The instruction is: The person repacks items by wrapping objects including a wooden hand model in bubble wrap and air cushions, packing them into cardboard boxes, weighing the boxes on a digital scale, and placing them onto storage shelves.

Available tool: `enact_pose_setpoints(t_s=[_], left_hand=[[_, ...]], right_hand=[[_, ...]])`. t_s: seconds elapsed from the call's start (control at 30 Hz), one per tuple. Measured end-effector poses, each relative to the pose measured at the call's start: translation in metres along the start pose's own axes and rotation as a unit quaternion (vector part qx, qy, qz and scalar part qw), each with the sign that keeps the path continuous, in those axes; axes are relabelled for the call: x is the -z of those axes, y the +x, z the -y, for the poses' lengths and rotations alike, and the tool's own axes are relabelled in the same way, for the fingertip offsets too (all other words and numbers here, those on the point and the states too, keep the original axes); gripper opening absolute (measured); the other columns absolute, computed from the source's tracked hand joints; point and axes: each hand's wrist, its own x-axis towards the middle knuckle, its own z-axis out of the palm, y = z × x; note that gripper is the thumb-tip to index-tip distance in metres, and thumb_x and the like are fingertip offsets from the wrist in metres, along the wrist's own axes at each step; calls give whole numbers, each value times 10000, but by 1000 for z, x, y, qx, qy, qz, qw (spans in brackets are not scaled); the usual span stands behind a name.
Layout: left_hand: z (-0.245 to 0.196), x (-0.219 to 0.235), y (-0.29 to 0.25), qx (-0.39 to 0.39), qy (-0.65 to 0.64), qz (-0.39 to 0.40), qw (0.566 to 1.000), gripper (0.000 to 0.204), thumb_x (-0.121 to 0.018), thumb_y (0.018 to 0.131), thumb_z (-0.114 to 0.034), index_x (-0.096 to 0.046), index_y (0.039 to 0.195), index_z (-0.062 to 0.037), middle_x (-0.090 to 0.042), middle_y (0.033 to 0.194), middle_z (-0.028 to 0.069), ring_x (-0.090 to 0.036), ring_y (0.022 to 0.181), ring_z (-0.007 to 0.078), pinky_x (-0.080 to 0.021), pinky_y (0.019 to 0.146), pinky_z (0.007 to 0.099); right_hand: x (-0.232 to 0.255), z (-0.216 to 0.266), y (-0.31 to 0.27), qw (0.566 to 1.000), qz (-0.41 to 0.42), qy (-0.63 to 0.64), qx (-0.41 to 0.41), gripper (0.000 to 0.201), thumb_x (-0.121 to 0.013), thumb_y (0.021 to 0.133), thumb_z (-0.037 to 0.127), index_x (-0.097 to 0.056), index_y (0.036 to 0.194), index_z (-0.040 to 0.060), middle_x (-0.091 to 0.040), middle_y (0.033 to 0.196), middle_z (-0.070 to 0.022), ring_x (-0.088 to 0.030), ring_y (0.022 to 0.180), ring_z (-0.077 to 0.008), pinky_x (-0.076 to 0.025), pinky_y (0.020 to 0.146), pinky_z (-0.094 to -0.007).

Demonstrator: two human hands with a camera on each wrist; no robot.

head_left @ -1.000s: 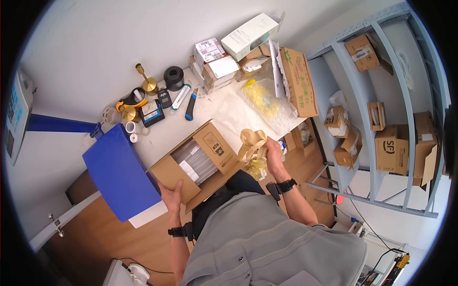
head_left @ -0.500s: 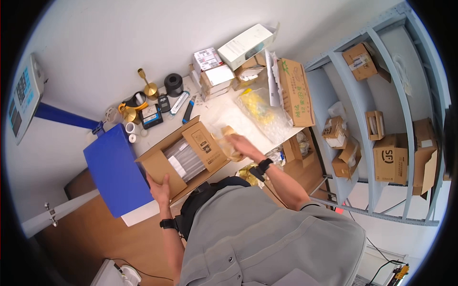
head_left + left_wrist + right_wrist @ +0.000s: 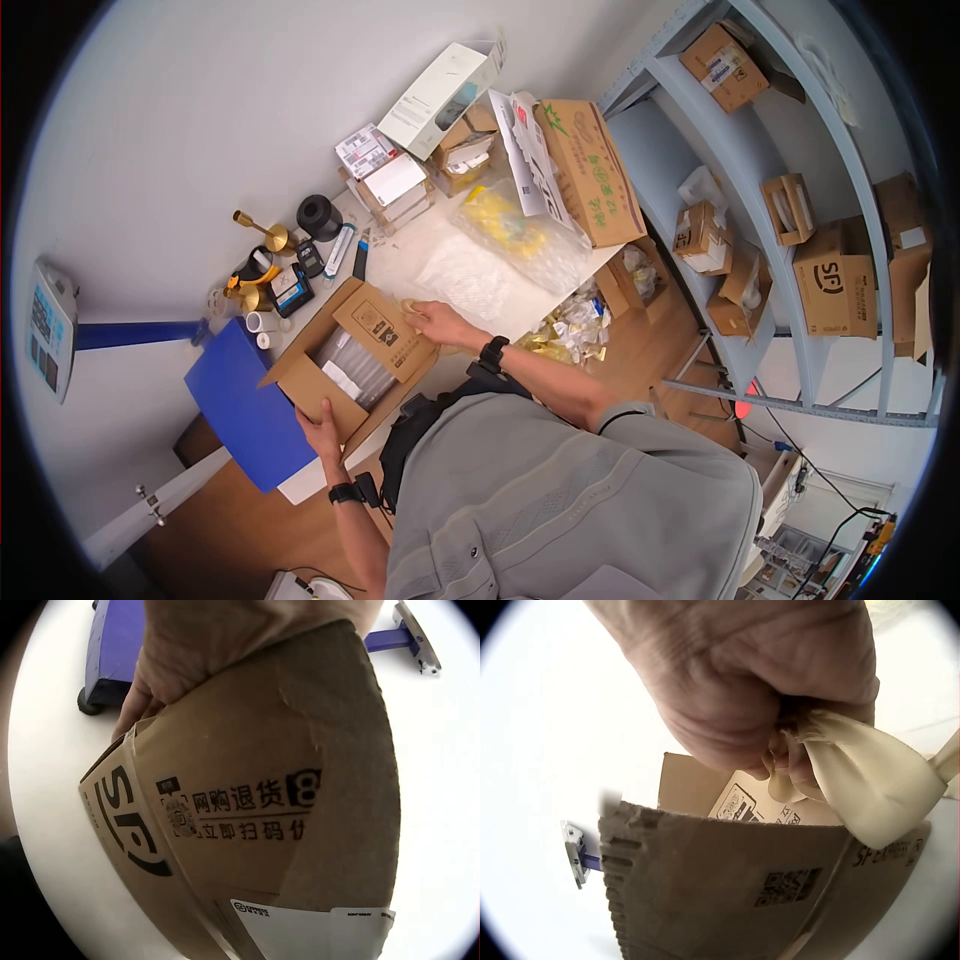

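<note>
An open cardboard box (image 3: 318,400) stands at the front edge of the table, with clear plastic-wrapped contents (image 3: 362,375) and a white label inside. My left hand (image 3: 322,436) grips the box's near left end; in the left wrist view its fingers (image 3: 135,705) reach over the top edge. At the other end, my right hand (image 3: 442,325) clutches a crumpled strip of tan packing tape (image 3: 877,776) close above the printed flap (image 3: 382,325). A loop of this tape hangs out of the fist in the right wrist view, partly covering the box wall.
Left of the box is a blue platform scale (image 3: 235,400). Behind lie a label printer (image 3: 290,290), a tape roll (image 3: 320,218) and a blue cutter (image 3: 361,258). Bubble wrap (image 3: 525,235) and cartons (image 3: 590,170) fill the back right. Shelving (image 3: 660,165) rises at right.
My right hand has carried the tape leftward, from beyond the box's right end to close over its flap. The left hand stays on the box. The head view has shifted.
</note>
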Motion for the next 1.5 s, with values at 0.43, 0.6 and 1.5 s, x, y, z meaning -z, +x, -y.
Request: enact_pose_setpoints(t_s=[0.43,0.6,1.5], left_hand=[[34,30,-11,86,-18,-14,996,805,-752,953,-337,-340,1556,1,-523,1431,300,-598,1245,346,-520,1003,426],[-79,48,-35,-66,114,0,991,533,-720,930,-104,-536,1422,-21,-605,1351,227,-653,1119,305,-556,892,406],[-69,78,-93,-140,432,-9,891,483,-797,805,-322,-649,1084,43,-524,1453,188,-568,1097,402,-472,978,491]], right_hand=[[69,-13,-63,948,-35,189,-252,400,-600,1025,368,-675,1078,-22,-615,639,-76,-581,481,-139,-481,471,-313],[92,-22,-64,957,-53,165,-235,299,-636,1015,283,-665,961,-9,-583,672,-33,-570,543,-99,-479,508,-285],[82,95,11,948,135,-288,1,292,-680,930,332,-615,1122,121,-685,732,-157,-689,743,-388,-525,681,-499]])
